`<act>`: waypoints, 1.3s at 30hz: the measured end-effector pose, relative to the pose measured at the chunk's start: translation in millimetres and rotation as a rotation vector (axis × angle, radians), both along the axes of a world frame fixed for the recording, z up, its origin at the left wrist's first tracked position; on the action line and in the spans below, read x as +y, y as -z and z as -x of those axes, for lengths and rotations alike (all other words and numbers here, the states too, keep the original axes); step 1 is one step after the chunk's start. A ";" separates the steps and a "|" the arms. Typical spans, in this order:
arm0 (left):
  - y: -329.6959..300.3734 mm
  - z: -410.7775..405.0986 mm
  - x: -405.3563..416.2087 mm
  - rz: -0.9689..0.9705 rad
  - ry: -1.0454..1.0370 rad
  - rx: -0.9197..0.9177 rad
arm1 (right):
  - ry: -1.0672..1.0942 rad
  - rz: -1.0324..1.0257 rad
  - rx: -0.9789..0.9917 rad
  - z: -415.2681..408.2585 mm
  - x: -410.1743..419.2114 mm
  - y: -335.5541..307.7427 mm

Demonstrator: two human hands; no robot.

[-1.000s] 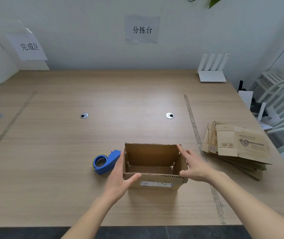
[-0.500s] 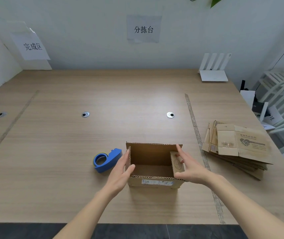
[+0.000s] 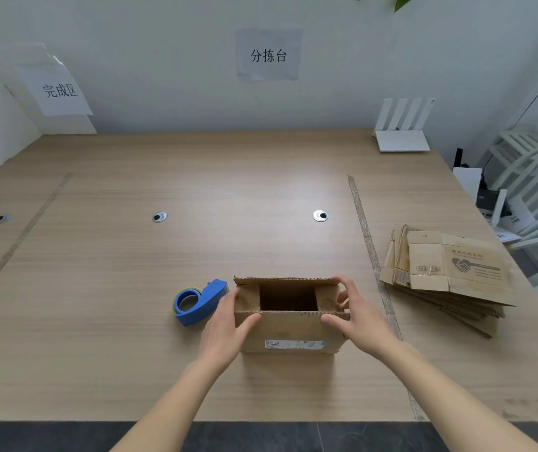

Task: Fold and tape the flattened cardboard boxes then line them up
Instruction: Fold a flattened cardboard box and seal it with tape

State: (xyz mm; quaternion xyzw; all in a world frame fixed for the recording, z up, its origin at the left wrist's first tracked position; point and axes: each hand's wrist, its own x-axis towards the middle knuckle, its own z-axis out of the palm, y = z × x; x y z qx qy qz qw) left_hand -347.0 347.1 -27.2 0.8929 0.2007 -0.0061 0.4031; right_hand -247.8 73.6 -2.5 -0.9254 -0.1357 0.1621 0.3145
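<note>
Nearest, your left hand (image 3: pixel 225 324) and right hand (image 3: pixel 355 316) each held one end of the cardboard box (image 3: pixel 288 316), which stood on the table (image 3: pixel 98 321) directly before you. The left thumb lay curled over the near rim while the fingers sat against the left end; the right hand's thumb and fingers pinched the right end, the fingers bent over the far corner. Both short end flaps were folded inward, and the two long flaps were not yet closed, so the dark interior showed between them. The step in hand was, by appearance, the flap folding that precedes taping. The next move would call for bringing the long flaps together and holding the seam with one hand while the other reached for the blue tape dispenser (image 3: pixel 200 301), just beside the box on its left. Farther right lay the stack of flattened boxes (image 3: pixel 447 272), well apart. No finished box was visible.
</note>
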 end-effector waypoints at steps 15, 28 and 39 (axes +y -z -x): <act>17.3 -4.1 -20.1 -0.167 0.117 0.053 | -0.009 0.124 -0.076 16.5 3.7 40.6; 35.0 -19.7 -18.7 -0.143 0.016 -0.056 | -0.167 0.362 -0.223 2.2 20.1 54.2; 44.1 -24.4 48.2 -0.204 -0.156 -0.022 | -0.187 0.341 -0.213 -1.7 20.1 50.2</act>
